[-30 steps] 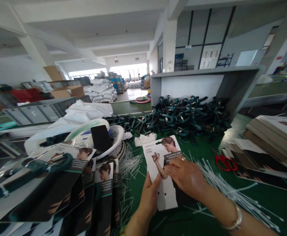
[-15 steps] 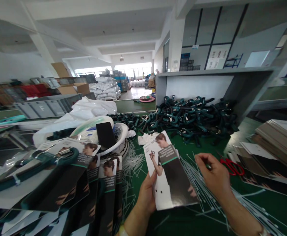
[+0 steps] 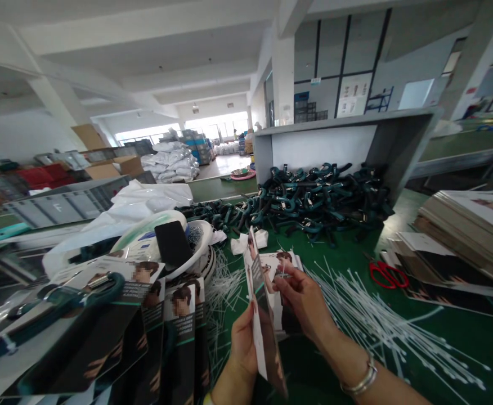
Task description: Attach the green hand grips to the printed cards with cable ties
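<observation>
My left hand (image 3: 244, 340) grips a printed cardboard card (image 3: 260, 306) by its lower left side. The card is turned almost edge-on to me. My right hand (image 3: 299, 292) is just right of it, thumb and fingers pinched together behind the card; what they hold, if anything, I cannot make out. Beyond the fingers, more printed cards (image 3: 288, 259) lie on the green table. Right of this hand, many white cable ties (image 3: 368, 309) lie spread out. At the lower left, a dark green hand grip exerciser (image 3: 111, 287) rests fastened on a card in a pile.
A grey crate on its side (image 3: 326, 140) spills a heap of hand grip exercisers (image 3: 314, 197). Red scissors (image 3: 388, 274) and stacked cards (image 3: 470, 236) lie at right. A black phone-like slab (image 3: 173, 246) leans on a white bowl (image 3: 206, 236); loose ties (image 3: 225, 287) lie below.
The card has swung from facing me to nearly edge-on, uncovering cards behind it. My right hand has moved left from over the cable ties to the card. The view has shifted slightly right.
</observation>
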The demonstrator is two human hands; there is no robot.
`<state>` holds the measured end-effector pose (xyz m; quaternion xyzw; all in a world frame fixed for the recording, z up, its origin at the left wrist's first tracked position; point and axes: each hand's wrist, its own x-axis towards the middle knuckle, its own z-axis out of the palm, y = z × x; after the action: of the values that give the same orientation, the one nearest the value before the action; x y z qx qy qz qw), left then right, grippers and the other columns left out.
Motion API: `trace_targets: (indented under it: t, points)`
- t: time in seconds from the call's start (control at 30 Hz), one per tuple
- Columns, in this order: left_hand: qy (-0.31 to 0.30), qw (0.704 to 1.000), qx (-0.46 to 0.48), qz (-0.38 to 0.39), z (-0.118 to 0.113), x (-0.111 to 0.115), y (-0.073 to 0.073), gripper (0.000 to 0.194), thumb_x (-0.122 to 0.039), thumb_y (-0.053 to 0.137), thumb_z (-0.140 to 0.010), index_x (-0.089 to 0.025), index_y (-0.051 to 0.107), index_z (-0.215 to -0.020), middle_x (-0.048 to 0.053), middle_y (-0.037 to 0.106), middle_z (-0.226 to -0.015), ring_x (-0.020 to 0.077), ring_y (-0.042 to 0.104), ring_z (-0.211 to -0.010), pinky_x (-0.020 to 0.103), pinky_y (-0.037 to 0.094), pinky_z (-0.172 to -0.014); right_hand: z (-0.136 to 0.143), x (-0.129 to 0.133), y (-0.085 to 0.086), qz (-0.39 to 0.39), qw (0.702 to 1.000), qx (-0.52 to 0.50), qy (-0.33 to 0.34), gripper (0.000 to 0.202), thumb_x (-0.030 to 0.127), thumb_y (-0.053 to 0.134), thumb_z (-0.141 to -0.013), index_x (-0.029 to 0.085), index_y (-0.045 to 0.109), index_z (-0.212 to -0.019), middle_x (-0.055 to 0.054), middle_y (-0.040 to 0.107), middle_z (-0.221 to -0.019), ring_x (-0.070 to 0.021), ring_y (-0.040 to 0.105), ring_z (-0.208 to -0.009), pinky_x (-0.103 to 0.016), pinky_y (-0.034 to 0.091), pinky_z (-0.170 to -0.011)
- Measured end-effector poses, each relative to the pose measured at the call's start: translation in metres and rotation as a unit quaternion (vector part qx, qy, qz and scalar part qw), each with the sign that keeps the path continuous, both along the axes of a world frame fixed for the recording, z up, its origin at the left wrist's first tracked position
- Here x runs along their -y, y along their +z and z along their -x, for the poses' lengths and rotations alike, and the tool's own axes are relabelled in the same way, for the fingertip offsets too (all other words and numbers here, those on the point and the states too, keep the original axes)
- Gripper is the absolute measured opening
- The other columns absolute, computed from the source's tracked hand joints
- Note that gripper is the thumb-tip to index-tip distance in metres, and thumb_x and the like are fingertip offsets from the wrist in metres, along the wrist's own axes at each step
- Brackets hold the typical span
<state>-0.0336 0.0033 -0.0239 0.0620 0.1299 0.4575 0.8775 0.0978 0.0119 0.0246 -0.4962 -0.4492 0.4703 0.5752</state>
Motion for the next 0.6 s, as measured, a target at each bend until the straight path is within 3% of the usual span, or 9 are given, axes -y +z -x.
trace_targets:
  t: [0.1, 0.17, 0.3, 0.43, 0.6]
  points:
    - [0.000, 1.000, 0.002, -0.021, 0.003, -0.002, -0.003, 0.008, -0.019, 0.060, -0.080, -0.021, 0.066, -0.084, -0.002, 0.069, -0.072, 0.0052, 0.066, -0.067, 0.008, 0.049, -0.060, -0.002, 0.003, 0.005, -0.073, 0.986, 0.152, -0.012, 0.032, 0.043, 0.047, -0.085, 0.015, 0.060, -0.095, -0.001, 0.061, -0.066, -0.0118, 0.051, -0.054, -0.024, 0.041, -0.054]
    - [0.013, 1.000, -0.005, -0.021, 0.004, -0.003, -0.010, 0.008, -0.023, 0.059, -0.081, -0.023, 0.064, -0.088, -0.003, 0.068, -0.072, 0.0044, 0.064, -0.065, 0.007, 0.048, -0.057, -0.003, 0.006, 0.011, -0.116, 0.949, 0.293, 0.025, 0.028, 0.035, 0.042, -0.088, 0.016, 0.062, -0.084, -0.003, 0.063, -0.070, -0.0148, 0.056, -0.064, -0.027, 0.043, -0.064]
    - [0.052, 0.998, -0.038, -0.003, 0.007, -0.004, -0.026, 0.011, -0.027, 0.058, -0.082, -0.025, 0.062, -0.092, -0.001, 0.068, -0.078, 0.0066, 0.062, -0.064, 0.011, 0.047, -0.055, -0.002, 0.014, 0.029, -0.141, 0.860, 0.479, 0.110, 0.027, 0.022, 0.038, -0.088, 0.017, 0.065, -0.088, -0.008, 0.066, -0.085, -0.0177, 0.059, -0.081, -0.028, 0.042, -0.073]
    - [0.080, 0.995, -0.063, -0.002, 0.008, -0.005, -0.036, 0.014, -0.030, 0.057, -0.082, -0.026, 0.063, -0.094, 0.001, 0.067, -0.079, 0.0092, 0.061, -0.061, 0.015, 0.047, -0.054, 0.004, 0.019, 0.045, -0.121, 0.801, 0.567, 0.148, 0.024, 0.016, 0.041, -0.085, 0.017, 0.065, -0.086, -0.008, 0.066, -0.087, -0.0182, 0.059, -0.083, -0.027, 0.040, -0.071]
    - [0.054, 0.997, 0.061, 0.002, 0.006, -0.004, -0.042, 0.014, -0.032, 0.048, -0.088, -0.027, 0.061, -0.091, -0.005, 0.066, -0.082, 0.0021, 0.058, -0.061, 0.007, 0.042, -0.053, 0.009, 0.017, 0.054, -0.094, 0.779, 0.598, 0.164, 0.024, 0.018, 0.041, -0.086, 0.017, 0.065, -0.085, -0.008, 0.066, -0.088, -0.0180, 0.059, -0.084, -0.026, 0.039, -0.070]
